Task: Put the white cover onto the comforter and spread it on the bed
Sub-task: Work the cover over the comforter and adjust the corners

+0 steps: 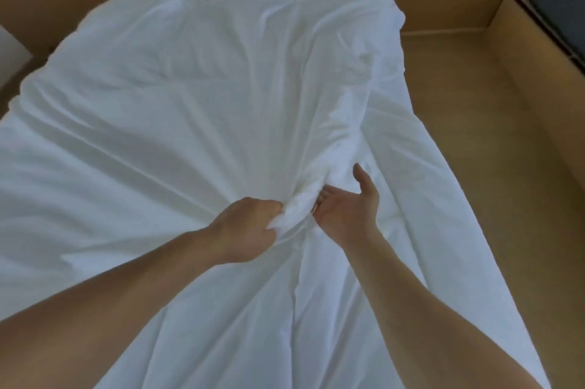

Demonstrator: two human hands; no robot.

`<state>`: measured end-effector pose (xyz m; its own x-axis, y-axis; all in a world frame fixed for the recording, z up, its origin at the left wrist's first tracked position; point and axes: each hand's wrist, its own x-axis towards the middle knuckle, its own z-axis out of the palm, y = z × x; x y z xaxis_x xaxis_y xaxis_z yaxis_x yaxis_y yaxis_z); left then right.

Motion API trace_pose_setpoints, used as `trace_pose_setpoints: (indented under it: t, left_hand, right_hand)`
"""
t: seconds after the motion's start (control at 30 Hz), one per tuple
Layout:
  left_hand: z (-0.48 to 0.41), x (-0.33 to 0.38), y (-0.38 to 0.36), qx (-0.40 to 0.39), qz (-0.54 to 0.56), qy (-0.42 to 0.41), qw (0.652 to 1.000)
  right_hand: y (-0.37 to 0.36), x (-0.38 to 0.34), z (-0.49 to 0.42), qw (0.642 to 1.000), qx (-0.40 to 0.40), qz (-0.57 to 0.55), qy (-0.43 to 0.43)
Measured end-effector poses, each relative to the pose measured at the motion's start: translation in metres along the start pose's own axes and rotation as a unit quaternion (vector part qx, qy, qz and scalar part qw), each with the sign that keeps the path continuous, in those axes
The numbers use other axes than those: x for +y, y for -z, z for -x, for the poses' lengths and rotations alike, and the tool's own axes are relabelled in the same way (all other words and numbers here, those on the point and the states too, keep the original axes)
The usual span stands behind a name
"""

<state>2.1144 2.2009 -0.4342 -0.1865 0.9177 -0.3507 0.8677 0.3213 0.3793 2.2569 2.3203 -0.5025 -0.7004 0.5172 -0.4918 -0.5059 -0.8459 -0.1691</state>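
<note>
You are gripping a gathered bunch point(296, 208) of the white cover point(205, 97) with your left hand point(250, 227). Its fingers are curling tightly round the cloth, the knuckles are facing up, and the fabric is bulging out of the fist on its right side.

Just to the right of the bunch, your right hand point(346, 209) is lying palm up. The thumb is sticking out wide and pointing away from you, while the fingers point(321, 198) are bending into the fold of the bunch. Their tips are hiding in the cloth, so you cannot tell whether that hand is holding anything or only touching it.

Long creases are fanning out from the bunch to the left, to the right and away from you, and the cloth is pulling taut along them. The cover is lying over the bed point(468, 262). Beyond the bunch it is stretching away to a rumpled, puffier heap at the far end, and on the near side of the bunch it is running down between your two bare forearms toward you.

To the right of the bunch, past the cover's wrinkled edge, a flatter white strip of the bed is showing. Farther right than that strip, tan floor point(474, 110) is showing. Far up and to the right of the bunch, something dark point(557, 2) is running along the edge of the view, too blurred to identify. Far to the left of the bunch, a pale panel point(12, 62) is showing at the edge.
</note>
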Motion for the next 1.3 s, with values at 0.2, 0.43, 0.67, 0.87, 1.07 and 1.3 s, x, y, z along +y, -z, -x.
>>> trace_pose_setpoints:
  t: [0.2, 0.43, 0.67, 0.87, 1.07, 1.3]
  left_hand:
    - [0.015, -0.009, 0.019, -0.036, 0.079, 0.073, 0.994]
    - [-0.008, 0.001, -0.015, -0.201, -0.168, 0.096, 0.96]
    - [-0.053, 0.059, -0.053, -0.213, 0.04, 0.023, 0.976]
    - [-0.072, 0.04, -0.084, -0.235, 0.089, 0.07, 0.965]
    - [-0.098, 0.089, -0.084, 0.007, -0.076, 0.009, 0.997]
    - [-0.146, 0.15, -0.07, 0.08, -0.108, 0.1, 0.986]
  right_hand:
    - [-0.062, -0.055, -0.025, 0.993, 0.081, 0.053, 0.073]
    - [-0.003, -0.028, 0.055, 0.754, 0.308, 0.484, 0.32]
    - [0.058, 0.017, 0.069, 0.77, 0.232, 0.56, 0.197]
    - [0.063, -0.083, -0.007, 0.812, 0.358, 0.429, 0.168]
    - [0.034, -0.122, -0.039, 0.944, 0.195, 0.259, 0.058]
    - [0.023, -0.177, -0.008, 0.937, 0.128, 0.306, 0.107]
